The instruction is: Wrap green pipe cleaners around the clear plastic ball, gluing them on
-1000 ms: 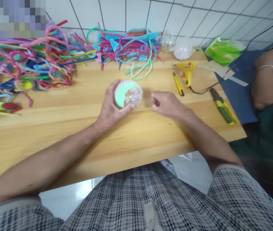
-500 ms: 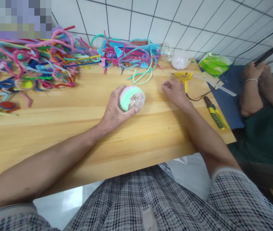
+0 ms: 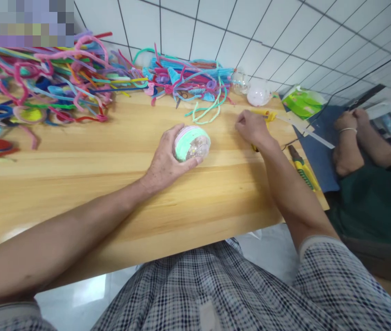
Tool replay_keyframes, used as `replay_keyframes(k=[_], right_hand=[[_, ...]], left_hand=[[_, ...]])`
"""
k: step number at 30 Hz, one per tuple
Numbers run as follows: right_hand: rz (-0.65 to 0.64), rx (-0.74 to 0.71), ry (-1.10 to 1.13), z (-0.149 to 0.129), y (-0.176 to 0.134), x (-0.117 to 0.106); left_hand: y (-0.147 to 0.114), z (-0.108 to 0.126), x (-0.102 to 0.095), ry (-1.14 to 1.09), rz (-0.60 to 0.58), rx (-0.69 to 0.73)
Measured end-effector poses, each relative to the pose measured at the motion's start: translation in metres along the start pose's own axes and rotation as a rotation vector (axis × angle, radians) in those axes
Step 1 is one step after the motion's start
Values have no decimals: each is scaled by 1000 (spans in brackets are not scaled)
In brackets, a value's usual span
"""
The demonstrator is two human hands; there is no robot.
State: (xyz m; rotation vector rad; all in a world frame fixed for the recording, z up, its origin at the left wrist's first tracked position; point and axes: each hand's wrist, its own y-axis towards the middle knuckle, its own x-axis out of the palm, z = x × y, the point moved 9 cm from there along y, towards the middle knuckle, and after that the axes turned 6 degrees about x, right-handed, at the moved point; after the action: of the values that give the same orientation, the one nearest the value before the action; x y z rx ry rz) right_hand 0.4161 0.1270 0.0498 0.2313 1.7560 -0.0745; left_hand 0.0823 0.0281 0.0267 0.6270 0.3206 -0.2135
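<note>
Evidently, a clear, plastic-looking, mint-and-lilac-banded ball (image 3: 193,144) is clasped by the half-open left hand (image 3: 164,162), droppable were that clasp slackened; toward the ball's three o'clock, the right hand (image 3: 251,128) is curled, its contents undeterminable

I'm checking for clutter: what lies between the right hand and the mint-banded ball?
The head view shows bare wooden tabletop between the right hand and the ball.

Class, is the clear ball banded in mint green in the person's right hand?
No, the left hand grips the clear, mint-banded ball, apart from the right hand.
</note>
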Motion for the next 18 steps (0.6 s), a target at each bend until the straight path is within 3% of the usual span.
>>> replay_keyframes(k=[3,10,15,18], right_hand=[[-76,-45,-33,-6,4,9],[94,7,-24,-10,13,-19],[-80,-31,-71,-12,-9,-4],[-90,-36,-85,-13,-13,3]], left_hand=[[0,1,0,7,-5,4],[-1,-2,-1,-20,12,-12],[-1,-3,-2,-14,14,-23],[-1,-1,-2,0,5,-23]])
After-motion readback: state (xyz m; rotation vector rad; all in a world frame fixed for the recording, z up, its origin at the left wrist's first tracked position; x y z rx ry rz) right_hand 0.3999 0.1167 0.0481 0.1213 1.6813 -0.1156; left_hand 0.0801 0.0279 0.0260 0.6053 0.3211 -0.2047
